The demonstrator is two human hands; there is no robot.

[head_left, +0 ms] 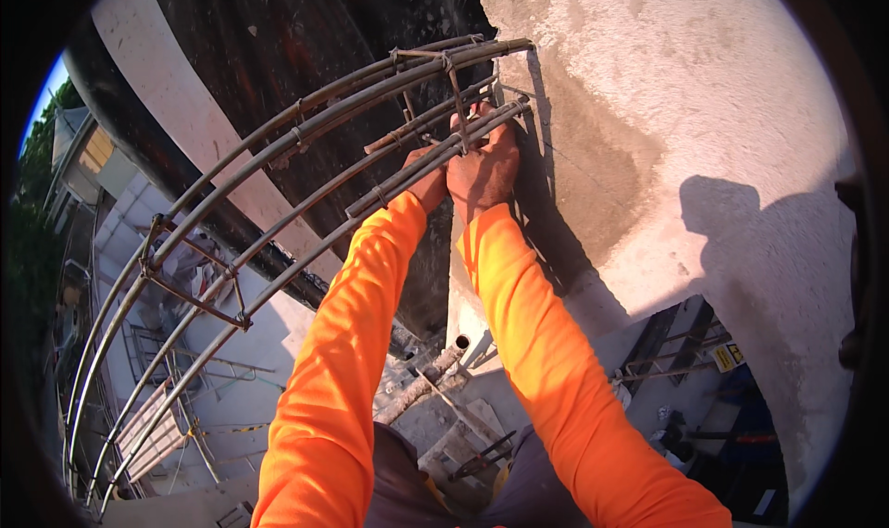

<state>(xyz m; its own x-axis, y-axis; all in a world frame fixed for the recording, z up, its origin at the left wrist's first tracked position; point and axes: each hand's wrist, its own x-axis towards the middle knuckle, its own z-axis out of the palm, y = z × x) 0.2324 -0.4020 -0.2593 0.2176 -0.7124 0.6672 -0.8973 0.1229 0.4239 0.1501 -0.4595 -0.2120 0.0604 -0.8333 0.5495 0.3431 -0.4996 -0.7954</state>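
Up high, both hands meet on a rebar cage (306, 157) where its end comes against a concrete wall (667, 111). The right hand (486, 169) is clenched around the lowest bars near their tips, knuckles toward the camera, its fingers curled over the steel. The left hand (428, 183) sits just beside it, touching it, and seems to grip the same bars from below, though the bars hide most of it, so its hold is hard to judge. Both arms wear orange sleeves (343, 361). From the hands the long bars sweep away to the left and downward in a curve, tied together by a square stirrup (190, 282) far along their run and another right above the hands. Dark formwork (278, 56) lies beyond the bars. Below the arms, well apart, lie timber scraps (435, 389) and rubble.
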